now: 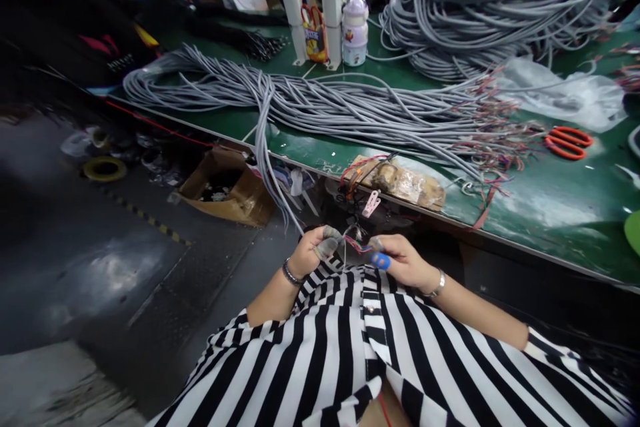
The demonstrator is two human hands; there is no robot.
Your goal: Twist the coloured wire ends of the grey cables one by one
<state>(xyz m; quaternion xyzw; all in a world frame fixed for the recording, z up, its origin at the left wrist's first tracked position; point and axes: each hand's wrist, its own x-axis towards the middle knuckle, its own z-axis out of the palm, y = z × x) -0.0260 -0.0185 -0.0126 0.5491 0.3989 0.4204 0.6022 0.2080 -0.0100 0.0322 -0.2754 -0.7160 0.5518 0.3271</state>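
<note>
- Your left hand [316,248]: fingers closed around grey cable [296,220].
- Your right hand [403,261]: fingertips pinching coloured wires [357,244].
- Orange-handled scissors [569,143] on green bench [560,220], near cable bundle [350,103].

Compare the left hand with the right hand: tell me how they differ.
Wrist: the left hand wears a dark bracelet, the right hand a silvery band.
Fingers: the left hand shows only greyish coverings, the right hand also a bright blue one.
Grip: the left hand holds a grey cable, the right hand pinches thin coloured wires.
Shared: both have greyish fingertip coverings.
</note>
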